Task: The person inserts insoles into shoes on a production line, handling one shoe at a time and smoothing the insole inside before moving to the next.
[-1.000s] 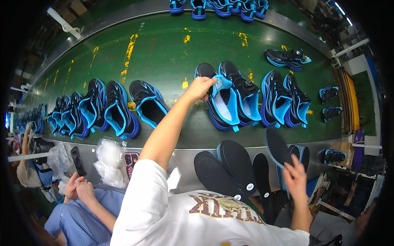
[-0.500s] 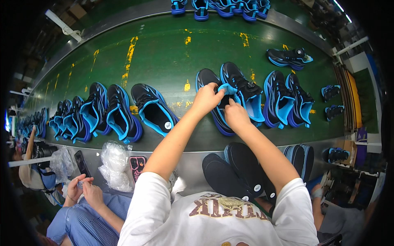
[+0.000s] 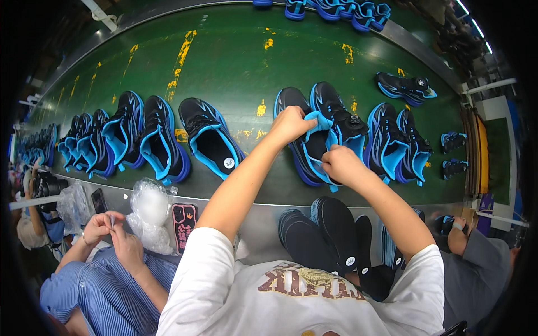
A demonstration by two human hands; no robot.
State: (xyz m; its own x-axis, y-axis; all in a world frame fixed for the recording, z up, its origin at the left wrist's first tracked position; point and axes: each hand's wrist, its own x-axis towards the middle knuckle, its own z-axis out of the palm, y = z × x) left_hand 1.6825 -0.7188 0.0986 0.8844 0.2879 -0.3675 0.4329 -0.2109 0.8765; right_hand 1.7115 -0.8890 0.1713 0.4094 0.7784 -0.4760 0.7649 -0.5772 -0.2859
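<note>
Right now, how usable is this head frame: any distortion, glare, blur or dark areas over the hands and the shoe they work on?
Head view: strong fisheye bend, so the green belt curves and the corners go black. Lighting is even, with only a soft sheen on the belt. The left hand and right hand look sharp on the black and blue shoe; small shoes near the rim are too squeezed for detail.

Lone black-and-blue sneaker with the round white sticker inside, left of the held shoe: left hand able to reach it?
Probably yes. The left hand grips the held black-and-blue shoe; the stickered sneaker lies beside that forearm on the green belt, nothing between them.
</note>
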